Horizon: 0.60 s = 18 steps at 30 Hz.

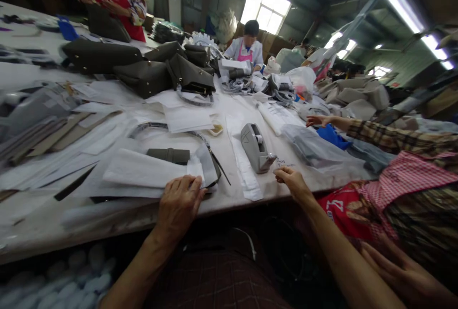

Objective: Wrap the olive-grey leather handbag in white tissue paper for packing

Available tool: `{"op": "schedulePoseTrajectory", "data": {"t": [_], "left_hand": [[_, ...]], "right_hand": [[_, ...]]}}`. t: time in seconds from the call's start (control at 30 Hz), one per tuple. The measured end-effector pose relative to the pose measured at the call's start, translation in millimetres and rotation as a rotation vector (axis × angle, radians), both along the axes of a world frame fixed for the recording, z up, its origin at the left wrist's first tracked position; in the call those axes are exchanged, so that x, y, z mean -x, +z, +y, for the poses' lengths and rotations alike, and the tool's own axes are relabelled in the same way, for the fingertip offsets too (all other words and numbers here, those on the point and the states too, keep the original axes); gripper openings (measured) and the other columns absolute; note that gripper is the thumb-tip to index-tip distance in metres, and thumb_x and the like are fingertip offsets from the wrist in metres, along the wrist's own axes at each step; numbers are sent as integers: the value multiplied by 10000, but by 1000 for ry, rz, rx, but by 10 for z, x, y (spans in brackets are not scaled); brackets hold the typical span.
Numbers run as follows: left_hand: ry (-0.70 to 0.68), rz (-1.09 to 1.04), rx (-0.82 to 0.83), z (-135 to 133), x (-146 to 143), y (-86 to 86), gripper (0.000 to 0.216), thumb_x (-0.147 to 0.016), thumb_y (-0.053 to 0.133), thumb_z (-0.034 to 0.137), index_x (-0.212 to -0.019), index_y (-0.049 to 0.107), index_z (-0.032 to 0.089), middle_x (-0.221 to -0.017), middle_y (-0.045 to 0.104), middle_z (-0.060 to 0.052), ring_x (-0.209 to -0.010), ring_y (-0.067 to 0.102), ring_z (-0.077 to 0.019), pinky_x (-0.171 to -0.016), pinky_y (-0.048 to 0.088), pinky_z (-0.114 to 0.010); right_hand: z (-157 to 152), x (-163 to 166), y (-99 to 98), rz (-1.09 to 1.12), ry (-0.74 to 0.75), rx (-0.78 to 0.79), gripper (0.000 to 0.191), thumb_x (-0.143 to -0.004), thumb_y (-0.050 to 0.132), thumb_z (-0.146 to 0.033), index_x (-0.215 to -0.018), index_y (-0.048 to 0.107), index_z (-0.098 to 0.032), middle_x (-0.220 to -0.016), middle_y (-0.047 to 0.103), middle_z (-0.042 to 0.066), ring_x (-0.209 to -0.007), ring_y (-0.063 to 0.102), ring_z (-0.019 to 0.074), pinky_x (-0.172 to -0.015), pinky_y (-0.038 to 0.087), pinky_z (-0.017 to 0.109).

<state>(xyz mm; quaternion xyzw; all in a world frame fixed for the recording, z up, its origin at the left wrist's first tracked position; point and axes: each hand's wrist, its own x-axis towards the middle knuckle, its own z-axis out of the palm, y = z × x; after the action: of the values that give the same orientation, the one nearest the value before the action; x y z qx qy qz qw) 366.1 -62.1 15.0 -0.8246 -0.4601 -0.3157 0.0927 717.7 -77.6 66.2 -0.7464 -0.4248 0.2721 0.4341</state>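
Note:
My left hand (182, 198) is closed over the near edge of white wrapping paper (139, 170) at the front of the table. The paper lies folded around a dark olive piece (169, 155), and a handle wrapped in grey film (157, 128) arcs behind it. My right hand (291, 181) has thumb and fingers pinched together just off the cutter end of a grey tape dispenser (255, 147). Whether a strip of clear tape is between those fingers I cannot make out. A narrow white paper strip (246, 175) lies left of the dispenser.
Dark olive handbags (143, 73) are piled at the back left. Flat strips and papers (60, 142) cover the left side. A co-worker's hand (318, 120) reaches in from the right over clear plastic bags (311, 149). Another person (246, 49) works across the table.

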Motion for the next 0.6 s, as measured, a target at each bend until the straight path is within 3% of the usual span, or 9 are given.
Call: {"op": "schedulePoseTrajectory", "data": {"t": [0.1,0.27,0.43,0.6], "left_hand": [[9,-1,88,-39,-9,36,224,-928,613,277,-1131,609,181,-1004,635,-80,-918,578,-254,-845,457,-396],[20,-2,183,-43,-27,35,251,-932,614,307,-1148,577,186,-1024,619,-77,-966,574,-255,-888,456,-404],[24,-36,177,-58,-29,21,237,-929,607,278,-1145,572,187,-1037,619,-76,-964,575,-254,-888,466,-412],[13,-65,92,-32,-14,-24,232,-931,595,257,-1149,584,180,-1018,633,-87,-952,589,-256,-862,477,-404]], "right_hand": [[96,366,302,-100,351,64,239,-684,723,-428,-690,683,-193,-674,638,8,-672,570,158,-686,470,278],[524,1211,706,-320,910,128,204,-795,658,-411,-778,722,-218,-782,698,21,-765,611,191,-761,474,296],[1063,1843,748,-660,1271,157,119,-774,619,-231,-791,737,-228,-729,700,-19,-693,611,159,-689,441,254],[1452,2244,679,-1196,1444,101,116,-746,642,-167,-764,744,-219,-740,733,18,-683,636,183,-624,397,269]]}}
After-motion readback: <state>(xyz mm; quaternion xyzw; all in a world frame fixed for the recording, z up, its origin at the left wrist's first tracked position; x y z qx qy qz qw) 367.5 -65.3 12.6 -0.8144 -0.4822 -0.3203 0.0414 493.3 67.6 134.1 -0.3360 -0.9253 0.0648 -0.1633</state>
